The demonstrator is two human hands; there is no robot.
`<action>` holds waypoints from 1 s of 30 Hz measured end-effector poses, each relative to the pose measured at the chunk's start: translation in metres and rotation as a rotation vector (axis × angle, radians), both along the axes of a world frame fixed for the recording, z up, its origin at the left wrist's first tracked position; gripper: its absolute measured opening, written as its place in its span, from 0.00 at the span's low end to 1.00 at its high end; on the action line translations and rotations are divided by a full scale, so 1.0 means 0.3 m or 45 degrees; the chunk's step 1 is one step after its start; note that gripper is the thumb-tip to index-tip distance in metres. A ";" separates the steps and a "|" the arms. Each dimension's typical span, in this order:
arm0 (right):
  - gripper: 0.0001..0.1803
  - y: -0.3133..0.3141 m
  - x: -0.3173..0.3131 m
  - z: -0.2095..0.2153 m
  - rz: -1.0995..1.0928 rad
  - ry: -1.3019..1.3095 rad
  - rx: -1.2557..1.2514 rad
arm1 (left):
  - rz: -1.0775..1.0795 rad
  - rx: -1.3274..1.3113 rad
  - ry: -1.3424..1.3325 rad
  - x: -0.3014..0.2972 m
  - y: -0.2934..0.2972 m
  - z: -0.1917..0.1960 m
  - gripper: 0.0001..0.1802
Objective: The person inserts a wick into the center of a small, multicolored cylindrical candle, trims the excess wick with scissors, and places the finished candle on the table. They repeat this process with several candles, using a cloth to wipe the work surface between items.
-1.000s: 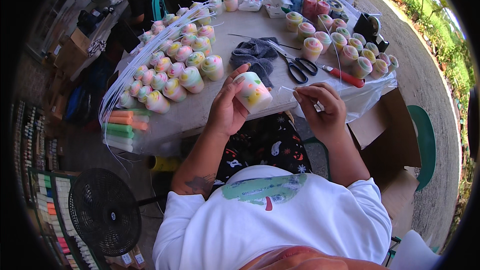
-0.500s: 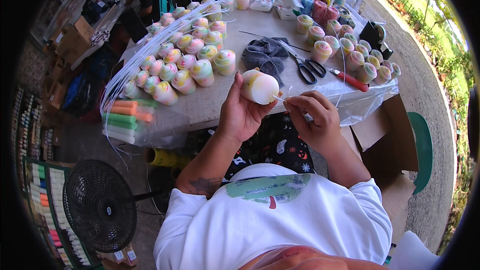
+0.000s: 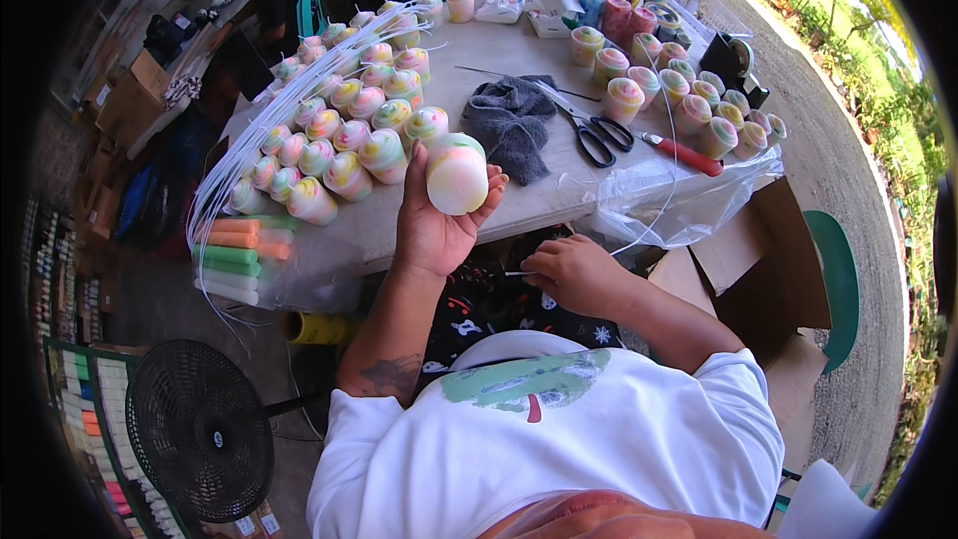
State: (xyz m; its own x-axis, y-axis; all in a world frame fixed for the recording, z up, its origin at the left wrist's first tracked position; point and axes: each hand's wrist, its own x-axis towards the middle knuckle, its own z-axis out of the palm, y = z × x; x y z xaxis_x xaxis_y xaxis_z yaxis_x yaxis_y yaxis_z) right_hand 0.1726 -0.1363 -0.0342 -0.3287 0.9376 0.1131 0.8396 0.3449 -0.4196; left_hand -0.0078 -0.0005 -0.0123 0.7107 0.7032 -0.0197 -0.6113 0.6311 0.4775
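Note:
My left hand [image 3: 431, 235] holds up a swirled pastel candle [image 3: 458, 183], its fingers wrapped round the sides and its flat whitish base turned toward me. Below and to the right, over my lap, my right hand [image 3: 571, 275] is closed on a thin rod [image 3: 517, 272] whose tip sticks out to the left. A long white wick [image 3: 671, 180] curves from beside that hand up across the table's right side. The rod's other end is hidden in the fingers. Behind the held candle stand rows of similar candles [image 3: 384, 153] with swirled tops.
On the table [image 3: 479, 35] lie a grey cloth [image 3: 509, 125], black-handled scissors [image 3: 599, 140] and a red-handled tool [image 3: 689, 155]. More candles [image 3: 718, 137] stand at right. A bundle of white wicks [image 3: 259, 125] and coloured sticks [image 3: 230, 255] lie left. A black fan [image 3: 200, 429] is lower left.
My right hand has drawn away from the candle's base, down toward my lap with the thin rod. My left hand has shifted left with the candle and tipped its base more toward me.

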 end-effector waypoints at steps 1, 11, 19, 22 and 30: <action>0.11 -0.018 -0.015 -0.033 0.143 -0.095 -0.118 | 0.030 -0.030 0.043 -0.006 0.005 0.008 0.35; 0.07 0.497 0.351 0.034 -0.636 0.054 0.581 | 0.151 0.262 0.308 0.023 -0.007 -0.081 0.24; 0.09 0.935 0.556 -0.066 -0.555 -0.600 -0.258 | 0.099 0.392 0.369 0.012 -0.012 -0.052 0.25; 0.09 0.951 0.487 -0.090 -0.794 -0.447 -0.060 | 0.086 0.409 0.381 -0.038 0.014 -0.079 0.28; 0.15 0.929 0.501 0.060 -0.508 -0.780 -0.140 | 0.281 0.701 0.530 -0.056 0.035 -0.083 0.31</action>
